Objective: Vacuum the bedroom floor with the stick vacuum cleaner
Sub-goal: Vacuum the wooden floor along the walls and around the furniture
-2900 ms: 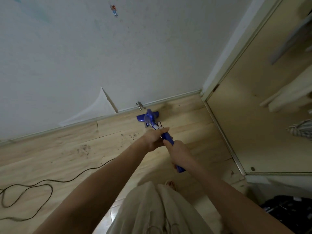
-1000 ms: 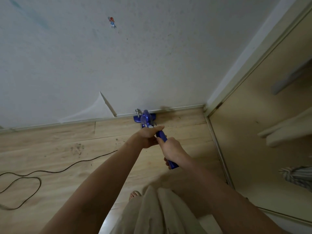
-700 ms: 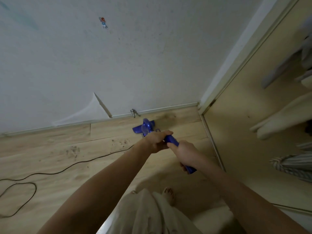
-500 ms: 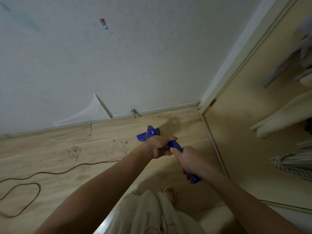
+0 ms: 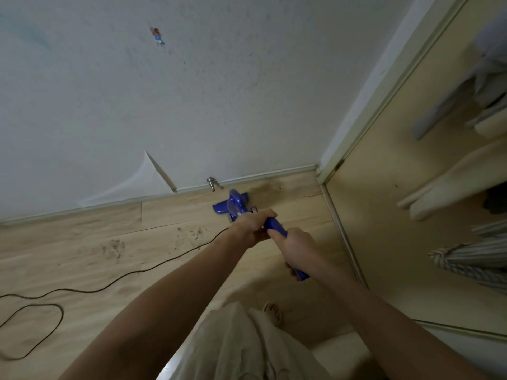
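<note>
— Where was the vacuum cleaner (image 5: 238, 204)?

— At twelve o'clock from the person, head on the wooden floor (image 5: 82, 250) near the skirting board (image 5: 274, 175).

— And the hands?

— Left hand (image 5: 253, 227) wrapped round the blue stick, right hand (image 5: 297, 249) gripping the handle behind it. A black cord (image 5: 115, 283) trailed off toward nine o'clock.

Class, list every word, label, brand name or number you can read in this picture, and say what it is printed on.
None can be read.
The blue stick vacuum cleaner shows no legible brand or label.
The small sticker on the wall is a tiny figure; any lettering is too small to tell.
</note>
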`<state>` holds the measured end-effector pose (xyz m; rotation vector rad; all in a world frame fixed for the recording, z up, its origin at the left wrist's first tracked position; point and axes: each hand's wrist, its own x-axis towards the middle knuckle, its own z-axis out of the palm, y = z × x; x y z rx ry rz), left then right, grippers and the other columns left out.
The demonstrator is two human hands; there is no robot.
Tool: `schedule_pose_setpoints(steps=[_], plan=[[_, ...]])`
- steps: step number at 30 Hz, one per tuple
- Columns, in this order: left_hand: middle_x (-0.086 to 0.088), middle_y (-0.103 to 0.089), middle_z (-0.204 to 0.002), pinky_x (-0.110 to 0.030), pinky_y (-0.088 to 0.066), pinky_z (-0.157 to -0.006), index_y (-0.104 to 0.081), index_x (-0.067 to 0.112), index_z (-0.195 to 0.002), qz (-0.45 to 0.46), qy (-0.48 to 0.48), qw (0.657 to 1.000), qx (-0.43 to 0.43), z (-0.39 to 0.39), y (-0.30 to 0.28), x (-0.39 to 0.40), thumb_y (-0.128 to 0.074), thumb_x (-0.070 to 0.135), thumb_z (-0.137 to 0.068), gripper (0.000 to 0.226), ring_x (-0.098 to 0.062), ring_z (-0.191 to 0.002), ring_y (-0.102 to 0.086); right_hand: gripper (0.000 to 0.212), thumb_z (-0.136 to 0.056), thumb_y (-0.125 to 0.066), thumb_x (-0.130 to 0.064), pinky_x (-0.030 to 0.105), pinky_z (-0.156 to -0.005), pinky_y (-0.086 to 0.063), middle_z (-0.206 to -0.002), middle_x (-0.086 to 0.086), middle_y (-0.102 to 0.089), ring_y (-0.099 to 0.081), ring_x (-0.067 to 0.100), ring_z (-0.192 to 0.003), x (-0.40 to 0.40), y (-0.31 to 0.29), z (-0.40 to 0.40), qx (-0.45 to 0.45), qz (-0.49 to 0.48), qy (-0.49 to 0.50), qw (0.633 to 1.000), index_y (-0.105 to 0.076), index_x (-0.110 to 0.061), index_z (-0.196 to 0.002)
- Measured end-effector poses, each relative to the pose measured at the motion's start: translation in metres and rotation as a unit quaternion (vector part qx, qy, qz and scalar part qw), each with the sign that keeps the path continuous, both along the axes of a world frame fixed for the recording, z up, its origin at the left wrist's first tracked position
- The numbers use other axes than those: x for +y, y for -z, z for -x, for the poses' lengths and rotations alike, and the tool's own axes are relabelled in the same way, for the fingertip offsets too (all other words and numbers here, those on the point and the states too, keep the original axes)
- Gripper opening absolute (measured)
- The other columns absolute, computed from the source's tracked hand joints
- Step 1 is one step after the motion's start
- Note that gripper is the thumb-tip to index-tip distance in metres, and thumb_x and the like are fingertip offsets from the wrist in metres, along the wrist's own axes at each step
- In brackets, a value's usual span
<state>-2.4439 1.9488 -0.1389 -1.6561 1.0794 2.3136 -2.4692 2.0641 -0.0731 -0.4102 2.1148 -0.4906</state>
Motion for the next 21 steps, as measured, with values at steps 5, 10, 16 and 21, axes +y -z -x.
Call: schedule_pose_setpoints(steps=[5,10,16,21], plan=[[-0.017,-0.066,-0.100,-0.027,-0.050,-0.055,-0.054,0.003,-0.093,0.004,0.048,0.999,-0.003,0.024,-0.010,0.031,-0.072,0.015,-0.080,0.026,-0.024,-0.076,-0.065,0.036,-0.099,-0.044,-0.045,0.020,-0.038,-0.041,-0.068,0.005,-0.056,-0.052,0.013,-0.048,0.034,-0.021,0.022,-0.024,0.017,0.059,0.998,-0.052,-0.010,-0.101],[-0.012,-0.064,-0.090,-0.024,-0.051,-0.054,-0.050,0.007,-0.087,-0.009,0.119,0.993,-0.010,0.032,-0.012,0.048,-0.072,0.018,-0.082,0.026,-0.019,-0.069,-0.063,0.038,-0.099,-0.044,-0.047,0.015,-0.035,-0.038,-0.064,0.005,-0.052,-0.049,0.012,-0.045,0.053,-0.021,0.017,-0.058,0.003,0.126,0.990,-0.051,-0.010,-0.103],[-0.012,-0.060,-0.087,-0.027,-0.056,-0.060,-0.047,0.004,-0.093,0.003,0.133,0.991,-0.003,0.045,-0.006,0.046,-0.067,0.014,-0.086,0.024,-0.018,-0.070,-0.062,0.033,-0.100,-0.042,-0.048,0.017,-0.036,-0.038,-0.067,0.003,-0.051,-0.049,0.011,-0.047,0.055,-0.008,0.028,-0.045,0.019,0.126,0.991,-0.048,-0.016,-0.097],[-0.018,-0.062,-0.100,-0.035,-0.056,-0.077,-0.048,0.005,-0.099,-0.003,0.144,0.989,-0.016,0.037,0.014,0.032,-0.063,0.010,-0.088,0.020,-0.025,-0.084,-0.064,0.038,-0.099,-0.040,-0.052,0.025,-0.044,-0.042,-0.070,0.002,-0.049,-0.048,0.013,-0.052,0.040,0.021,0.008,-0.064,0.012,0.134,0.989,-0.047,-0.014,-0.100]])
